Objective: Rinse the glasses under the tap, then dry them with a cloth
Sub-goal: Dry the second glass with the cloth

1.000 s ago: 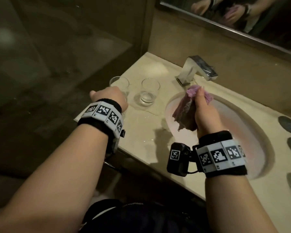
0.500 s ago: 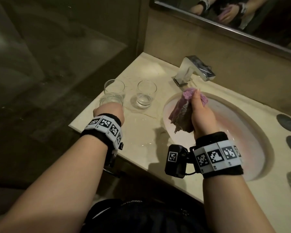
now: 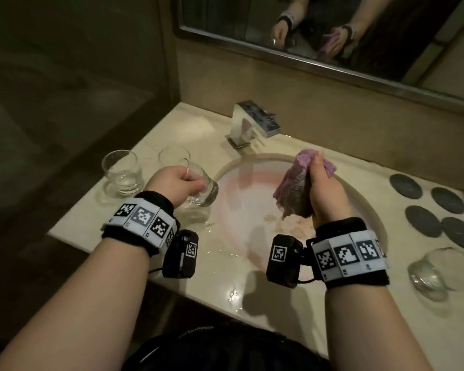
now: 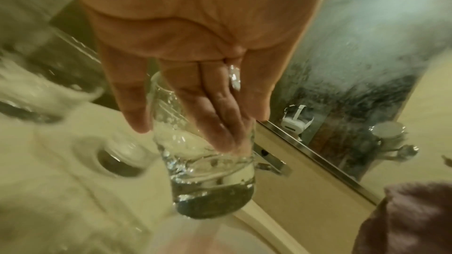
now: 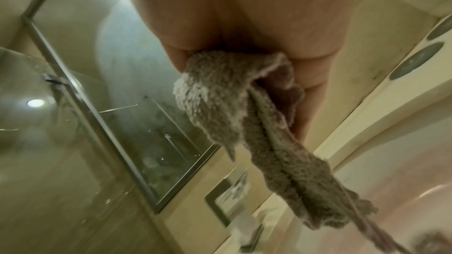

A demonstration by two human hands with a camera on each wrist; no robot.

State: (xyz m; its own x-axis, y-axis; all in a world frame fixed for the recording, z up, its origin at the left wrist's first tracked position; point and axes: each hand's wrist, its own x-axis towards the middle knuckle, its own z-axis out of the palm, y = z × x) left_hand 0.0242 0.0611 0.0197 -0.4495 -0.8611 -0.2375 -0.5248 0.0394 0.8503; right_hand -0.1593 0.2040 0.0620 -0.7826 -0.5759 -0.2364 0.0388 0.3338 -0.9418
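The left hand [image 3: 176,183] grips a clear glass [image 3: 205,190] above the worktop [image 3: 172,121], at the left rim of the basin [image 3: 241,210]. The glass is tilted, its long axis slanting so that the thick base points toward the basin and the mouth sits under the palm. The left wrist view shows what the head view hides: fingers [image 4: 215,111] lie along the wall of the glass [image 4: 208,161] with the thumb on the opposite side, droplets clinging inside. The right hand [image 3: 323,188] is closed round a bunched pink cloth [image 3: 296,188] over the basin (its loose end hangs down, seen best from the right wrist as a grey-pink tail [image 5: 281,142]). Two more glasses [image 3: 122,172] stand upright at the far left; another lies near the right edge [image 3: 434,271]. The tap [image 3: 252,123] stands behind the basin.
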